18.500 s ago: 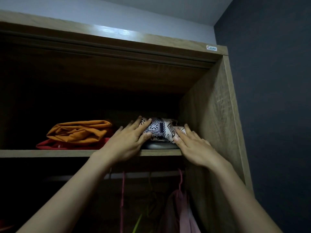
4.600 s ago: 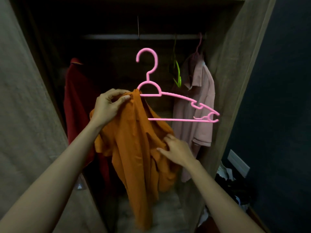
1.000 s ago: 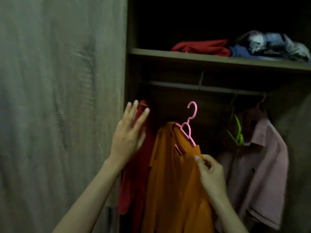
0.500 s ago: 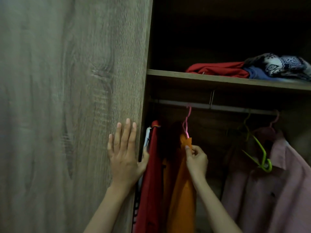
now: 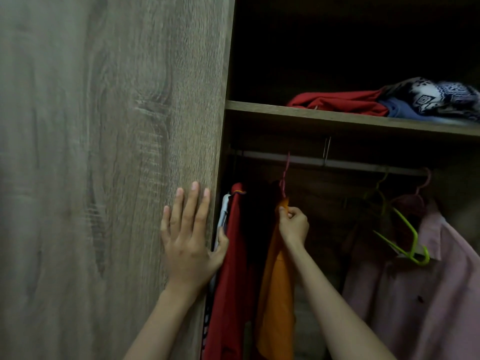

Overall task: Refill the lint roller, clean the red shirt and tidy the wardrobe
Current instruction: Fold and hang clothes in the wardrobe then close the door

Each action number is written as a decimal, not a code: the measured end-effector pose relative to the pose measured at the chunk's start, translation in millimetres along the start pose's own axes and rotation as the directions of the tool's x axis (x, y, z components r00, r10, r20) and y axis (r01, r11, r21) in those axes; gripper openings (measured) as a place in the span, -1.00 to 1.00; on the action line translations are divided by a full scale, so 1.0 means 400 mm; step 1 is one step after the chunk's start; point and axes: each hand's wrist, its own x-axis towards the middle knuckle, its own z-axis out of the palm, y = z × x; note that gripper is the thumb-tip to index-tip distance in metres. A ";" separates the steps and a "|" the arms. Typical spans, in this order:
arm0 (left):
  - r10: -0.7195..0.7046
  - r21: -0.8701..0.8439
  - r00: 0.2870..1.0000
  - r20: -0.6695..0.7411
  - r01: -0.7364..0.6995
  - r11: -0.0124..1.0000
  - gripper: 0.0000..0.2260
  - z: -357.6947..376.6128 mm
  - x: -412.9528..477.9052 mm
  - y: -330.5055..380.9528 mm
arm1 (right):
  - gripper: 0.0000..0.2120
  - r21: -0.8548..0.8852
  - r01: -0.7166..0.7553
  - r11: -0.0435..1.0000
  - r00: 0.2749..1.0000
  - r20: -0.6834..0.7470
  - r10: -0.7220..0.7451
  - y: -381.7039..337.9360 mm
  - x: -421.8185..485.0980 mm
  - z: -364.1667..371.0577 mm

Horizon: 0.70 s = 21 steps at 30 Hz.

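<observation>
My left hand (image 5: 188,236) lies flat with straight fingers on the wooden wardrobe door (image 5: 111,165), its thumb hooked round the door's edge. My right hand (image 5: 293,224) pinches the collar of the orange shirt (image 5: 275,302), which hangs on a pink hanger (image 5: 285,175) hooked over the rail (image 5: 350,163). A red shirt (image 5: 233,268) hangs just left of the orange one, against the door's edge. No lint roller is in view.
On the shelf (image 5: 337,118) above the rail lie a folded red garment (image 5: 340,101), a blue one and a patterned cloth (image 5: 431,96). To the right hang an empty green hanger (image 5: 405,237) and a pink shirt (image 5: 420,302).
The view has shifted slightly. My left hand stays on the door and my right hand keeps pinching the orange shirt's collar under the rail.
</observation>
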 end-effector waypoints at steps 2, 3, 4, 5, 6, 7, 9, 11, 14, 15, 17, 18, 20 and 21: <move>0.000 0.003 1.000 -0.002 0.000 1.000 -0.41 0.001 -0.001 -0.001 | -0.85 0.008 0.009 1.000 1.000 0.005 -0.009 0.011 -0.008 -0.002; 0.000 0.006 1.000 -0.001 0.000 1.000 -0.41 0.002 -0.001 0.000 | -0.84 0.009 0.020 1.000 1.000 0.011 -0.020 0.017 -0.013 -0.005; -0.001 0.009 1.000 -0.002 0.001 1.000 -0.41 0.002 -0.002 0.000 | -0.83 0.005 0.034 0.999 0.999 0.016 -0.034 0.023 -0.018 -0.007; -0.003 0.010 1.000 -0.003 0.003 1.000 -0.40 0.002 -0.001 0.000 | -0.81 -0.001 0.053 0.999 0.998 0.024 -0.053 0.029 -0.023 -0.009; -0.005 0.010 1.000 -0.005 0.005 1.000 -0.40 0.004 -0.001 0.002 | -0.78 -0.002 0.074 0.997 0.997 0.028 -0.074 0.035 -0.028 -0.011; -0.007 0.010 1.000 -0.006 0.007 1.000 -0.40 0.005 -0.001 0.003 | -0.73 0.006 0.095 0.995 0.995 0.030 -0.096 0.042 -0.037 -0.014; -0.006 0.014 1.000 -0.009 0.006 1.000 -0.40 0.006 -0.001 0.003 | -0.60 0.042 0.142 0.989 0.989 0.030 -0.143 0.056 -0.067 -0.019; -0.005 0.017 1.000 -0.013 0.005 1.000 -0.40 0.006 -0.001 0.002 | -0.50 0.079 0.186 0.979 0.981 0.045 -0.190 0.076 -0.108 -0.018; -0.009 0.013 1.000 -0.007 0.009 1.000 -0.39 0.005 -0.002 0.004 | -0.51 0.070 0.236 0.969 0.969 0.063 -0.240 0.108 -0.141 -0.012; -0.012 0.014 1.000 -0.004 0.012 1.000 -0.39 0.005 -0.001 0.005 | -0.52 0.068 0.233 0.970 0.968 0.074 -0.238 0.113 -0.143 -0.013; -0.018 0.014 1.000 0.003 0.018 1.000 -0.40 0.002 -0.001 0.005 | -0.50 0.087 0.215 0.973 0.970 0.101 -0.223 0.113 -0.144 -0.024; -0.021 0.012 1.000 0.009 0.021 1.000 -0.40 0.000 0.000 0.006 | -0.48 0.102 0.206 0.973 0.971 0.104 -0.217 0.109 -0.148 -0.036; -0.023 0.001 0.999 0.032 0.023 1.000 -0.39 -0.006 0.001 0.008 | -0.48 0.130 0.216 0.968 0.972 0.060 -0.225 0.090 -0.162 -0.068; -0.026 -0.012 0.999 0.044 0.027 1.000 -0.38 -0.010 0.002 0.011 | -0.50 0.152 0.238 0.959 0.969 0.022 -0.244 0.074 -0.173 -0.089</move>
